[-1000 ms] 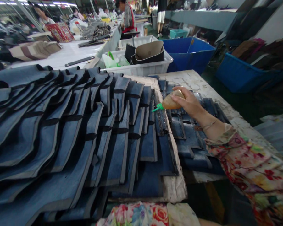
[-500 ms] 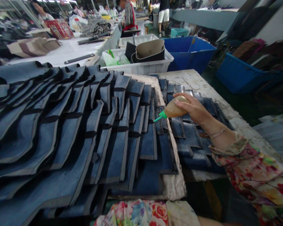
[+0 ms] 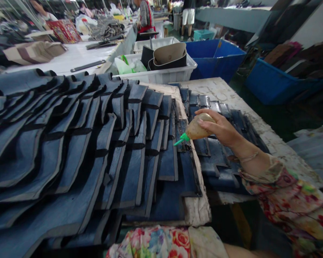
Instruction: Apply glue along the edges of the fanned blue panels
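Squeeze bottle (image 3: 200, 128) tilts over the tabletop (image 3: 197, 210) near its right edge, green nozzle (image 3: 185, 137) angled down toward overlapping blue panels (image 3: 129, 175). The right hand (image 3: 222, 129) grasps the bottle; the left hand's grip is out of view.

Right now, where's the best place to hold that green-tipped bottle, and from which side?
I'd grip the bottle round its plump body, coming from the right, as the right hand does. That part bulges, giving a broad hold, while the slim green nozzle slants down and left, so it's better kept free.
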`<state>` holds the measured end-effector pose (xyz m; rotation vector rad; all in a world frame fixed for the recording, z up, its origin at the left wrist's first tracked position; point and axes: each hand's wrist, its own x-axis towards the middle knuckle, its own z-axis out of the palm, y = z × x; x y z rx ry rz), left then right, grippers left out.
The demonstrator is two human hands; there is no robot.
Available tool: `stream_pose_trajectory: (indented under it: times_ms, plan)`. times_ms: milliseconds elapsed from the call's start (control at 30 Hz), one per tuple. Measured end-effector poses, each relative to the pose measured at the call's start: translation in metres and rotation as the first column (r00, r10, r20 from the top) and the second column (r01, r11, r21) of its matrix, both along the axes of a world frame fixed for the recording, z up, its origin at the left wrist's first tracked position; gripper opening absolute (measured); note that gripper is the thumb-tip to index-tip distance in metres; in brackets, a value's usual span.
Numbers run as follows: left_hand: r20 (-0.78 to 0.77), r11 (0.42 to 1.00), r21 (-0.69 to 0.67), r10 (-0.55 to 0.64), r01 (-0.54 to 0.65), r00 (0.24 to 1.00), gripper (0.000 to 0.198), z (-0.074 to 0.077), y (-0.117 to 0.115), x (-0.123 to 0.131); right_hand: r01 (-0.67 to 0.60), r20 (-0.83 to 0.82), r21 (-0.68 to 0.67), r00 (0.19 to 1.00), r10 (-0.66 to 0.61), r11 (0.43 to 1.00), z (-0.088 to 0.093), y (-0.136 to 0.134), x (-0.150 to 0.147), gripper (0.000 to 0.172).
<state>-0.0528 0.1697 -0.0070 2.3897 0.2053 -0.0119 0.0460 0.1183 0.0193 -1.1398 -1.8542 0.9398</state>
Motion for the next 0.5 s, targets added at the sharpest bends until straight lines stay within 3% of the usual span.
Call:
stream_pose_trajectory:
  times_ms: [67, 167, 367, 433, 500]
  plan:
    - [-0.005, 0.976, 0.216, 0.04, -0.038, 0.999, 0.03, -0.002, 0.031, -0.008, 0.03, 0.008, 0.023, 1.0, -0.031, 0.999, 0.0, -0.001, 0.0, 0.039]
    - [0.014, 0.931, 0.362, 0.048, -0.05, 0.999, 0.043, -0.008, 0.041, -0.012, -0.009, 0.008, -0.014, 1.0, 0.009, 1.0, 0.001, -0.01, 0.002, 0.038]
    - [0.022, 0.945, 0.326, 0.014, -0.021, 1.0, 0.049, -0.007, 0.027, -0.024, -0.146, -0.045, -0.141, 0.989, 0.142, 0.979, 0.003, -0.032, 0.007, 0.039]
    - [0.073, 0.956, 0.278, 0.079, -0.096, 0.994, 0.047, -0.003, 0.015, -0.024, -0.133, -0.049, -0.117, 0.991, 0.128, 0.984, 0.002, -0.036, 0.008, 0.038]
    - [0.122, 0.96, 0.203, 0.171, -0.194, 0.978, 0.035, -0.002, -0.017, -0.014, -0.144, -0.044, -0.104, 0.989, 0.14, 0.984, 0.001, -0.039, 0.009, 0.038]
